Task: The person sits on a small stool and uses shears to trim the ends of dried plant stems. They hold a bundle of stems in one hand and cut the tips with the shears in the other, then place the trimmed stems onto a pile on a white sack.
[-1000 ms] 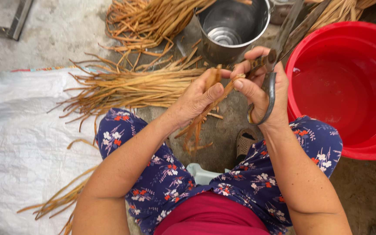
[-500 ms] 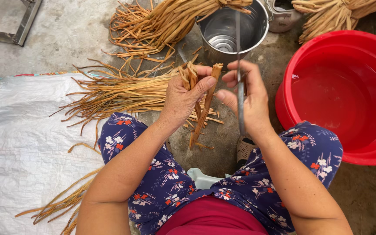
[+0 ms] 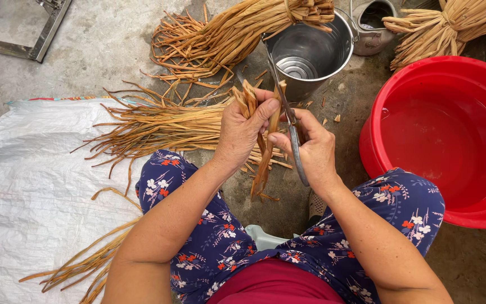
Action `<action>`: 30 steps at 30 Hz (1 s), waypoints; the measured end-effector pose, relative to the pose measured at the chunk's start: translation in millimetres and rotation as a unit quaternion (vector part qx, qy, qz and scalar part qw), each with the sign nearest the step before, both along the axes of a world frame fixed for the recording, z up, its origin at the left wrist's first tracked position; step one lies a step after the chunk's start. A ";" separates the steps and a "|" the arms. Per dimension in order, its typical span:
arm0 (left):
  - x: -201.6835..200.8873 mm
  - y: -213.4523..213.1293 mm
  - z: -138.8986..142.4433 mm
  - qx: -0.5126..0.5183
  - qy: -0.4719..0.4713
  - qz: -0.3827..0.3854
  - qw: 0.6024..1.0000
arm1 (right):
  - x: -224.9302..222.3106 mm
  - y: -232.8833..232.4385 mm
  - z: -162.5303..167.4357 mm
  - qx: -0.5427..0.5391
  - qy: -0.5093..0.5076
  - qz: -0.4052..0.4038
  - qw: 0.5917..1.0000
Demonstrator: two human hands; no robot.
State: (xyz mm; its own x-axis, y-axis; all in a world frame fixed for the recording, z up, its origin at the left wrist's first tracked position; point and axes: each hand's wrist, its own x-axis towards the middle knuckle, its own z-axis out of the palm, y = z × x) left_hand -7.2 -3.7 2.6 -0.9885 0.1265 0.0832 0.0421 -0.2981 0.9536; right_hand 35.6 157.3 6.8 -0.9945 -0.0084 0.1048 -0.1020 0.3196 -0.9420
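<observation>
My left hand (image 3: 244,126) grips a small bunch of tan dried strips (image 3: 262,163), their tops poking above my fingers and their tails hanging toward my knees. My right hand (image 3: 310,149) holds metal scissors (image 3: 289,121), blades pointing up and away beside the tops of the strips, fingers through the handle loop. Both hands are close together over the ground in front of my lap, just below a steel bucket (image 3: 310,53).
A red basin (image 3: 448,138) with water stands at the right. Loose dried strips (image 3: 158,126) lie left of my hands, with tied bundles (image 3: 237,31) behind and at top right (image 3: 451,25). A white woven sack (image 3: 35,191) covers the ground at left. A metal frame (image 3: 23,34) lies at top left.
Both hands have moved together, and the scissors swung from lying across near the basin to standing upright beside the strips. The bunch stays in my left hand.
</observation>
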 end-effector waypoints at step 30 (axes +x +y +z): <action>50.1 44.4 -84.2 -0.191 0.009 -0.403 0.895 | -35.4 51.1 59.3 -0.365 0.027 0.065 0.928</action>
State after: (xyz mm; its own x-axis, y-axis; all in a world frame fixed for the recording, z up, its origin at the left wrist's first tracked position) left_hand 42.9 40.7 -81.7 -0.5618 0.8207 -0.1040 -0.0231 0.1100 0.9937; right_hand 0.3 208.4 66.1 -0.9832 -0.0356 0.1791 -0.1479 -0.4200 -0.8954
